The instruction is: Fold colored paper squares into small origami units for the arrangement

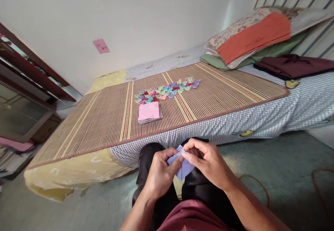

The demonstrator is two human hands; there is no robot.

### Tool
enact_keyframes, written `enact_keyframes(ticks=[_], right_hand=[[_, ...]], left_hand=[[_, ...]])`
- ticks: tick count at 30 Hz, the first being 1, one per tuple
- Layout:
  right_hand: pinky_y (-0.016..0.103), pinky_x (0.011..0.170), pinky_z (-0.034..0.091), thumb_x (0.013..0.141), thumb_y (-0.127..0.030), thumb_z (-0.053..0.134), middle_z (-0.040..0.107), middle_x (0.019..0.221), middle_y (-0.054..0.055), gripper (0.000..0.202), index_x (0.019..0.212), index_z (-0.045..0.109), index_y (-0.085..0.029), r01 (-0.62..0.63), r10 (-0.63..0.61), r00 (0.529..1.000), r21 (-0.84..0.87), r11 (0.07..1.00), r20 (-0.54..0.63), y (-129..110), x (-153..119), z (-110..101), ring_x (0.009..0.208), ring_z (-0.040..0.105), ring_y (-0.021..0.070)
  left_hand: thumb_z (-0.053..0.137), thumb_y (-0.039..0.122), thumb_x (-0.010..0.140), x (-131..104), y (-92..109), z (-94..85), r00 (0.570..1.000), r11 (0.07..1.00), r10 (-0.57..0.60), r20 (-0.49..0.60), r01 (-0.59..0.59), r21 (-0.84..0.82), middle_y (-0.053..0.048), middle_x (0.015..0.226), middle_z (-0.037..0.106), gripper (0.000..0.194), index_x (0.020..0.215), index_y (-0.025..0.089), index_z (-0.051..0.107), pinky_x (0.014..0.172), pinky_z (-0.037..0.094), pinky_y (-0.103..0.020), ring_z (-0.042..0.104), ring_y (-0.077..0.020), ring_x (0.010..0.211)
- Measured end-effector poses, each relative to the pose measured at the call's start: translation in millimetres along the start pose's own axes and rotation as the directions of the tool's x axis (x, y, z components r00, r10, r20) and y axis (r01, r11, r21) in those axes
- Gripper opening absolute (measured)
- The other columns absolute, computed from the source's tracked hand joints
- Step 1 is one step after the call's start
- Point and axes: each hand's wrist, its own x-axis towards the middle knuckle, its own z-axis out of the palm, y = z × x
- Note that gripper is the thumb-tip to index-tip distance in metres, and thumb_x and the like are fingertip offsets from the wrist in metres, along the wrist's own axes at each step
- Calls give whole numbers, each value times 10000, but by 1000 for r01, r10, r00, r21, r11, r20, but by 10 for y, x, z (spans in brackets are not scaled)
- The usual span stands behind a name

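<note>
A lavender sheet of origami paper, partly folded and showing crease lines, is held above my lap. My left hand grips its left side between thumb and fingers. At its upper right edge, my right hand pinches the paper with thumb and forefinger. Beyond my knees on the bed lies a stack of square paper, pink on top. Just behind the stack, many small folded paper pieces in several colours stand in rows.
A striped woven mat covers much of the bed. Pillows and a folded dark maroon cloth lie at the right end. A pink paper is stuck on the wall. A cabinet stands at left; a cable lies on the floor.
</note>
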Motion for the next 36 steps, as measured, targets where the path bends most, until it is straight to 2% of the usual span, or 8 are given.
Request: enact_keyframes(ticks=[5, 10, 14, 19, 28, 36], right_hand=[[247, 545, 401, 987, -269, 630, 514, 654, -42, 196, 800, 610, -215, 35, -35, 999, -11, 999, -7, -13, -7, 22, 589, 480, 133], [270, 710, 500, 972, -217, 640, 658, 955, 38, 172, 804, 602, -213, 93, -93, 994, 3, 996, -57, -12, 5, 42, 814, 633, 170], [276, 706, 504, 998, -221, 614, 659, 872, 24, 172, 825, 611, -217, 103, -103, 995, 15, 995, -16, -34, 10, 41, 775, 631, 170], [277, 697, 509, 1010, -215, 596, 677, 886, 33, 141, 877, 643, -217, 132, -133, 991, -26, 991, -20, -57, 4, 45, 782, 638, 177], [280, 700, 508, 1021, -232, 599, 678, 881, 31, 156, 873, 646, -217, 111, -111, 994, -7, 994, -12, -50, -3, 44, 780, 642, 177], [294, 711, 489, 1008, -207, 597, 657, 871, 29, 193, 816, 597, -221, 127, -128, 991, -30, 991, -31, -46, 15, 58, 790, 630, 180]], left_hand=[[690, 486, 955, 0, 7, 1, 1000, 999, 20, -13, -20, 45, 22, 624, 468, 427, 687, 161, 621, 538, 288, -256, 373, -117, 592], [728, 530, 917, -13, 53, 7, 1000, 1000, 22, -12, -22, 8, 35, 594, 454, 460, 670, 175, 570, 518, 289, -241, 362, -106, 562], [765, 560, 879, -11, 66, 20, 1000, 998, 15, -6, -15, -60, 39, 582, 465, 486, 666, 182, 546, 504, 296, -230, 377, -100, 542], [781, 540, 876, 1, 24, 12, 1000, 997, 1, -27, -3, -82, 34, 601, 474, 473, 674, 172, 563, 513, 296, -227, 384, -100, 564], [851, 530, 807, 11, -43, 9, 998, 985, -24, -50, 16, -170, 36, 600, 475, 477, 669, 156, 590, 533, 295, -233, 371, -96, 573], [864, 561, 776, 32, -54, 26, 995, 990, -40, -95, 26, -138, 36, 584, 455, 510, 639, 149, 597, 522, 281, -235, 350, -95, 571]])
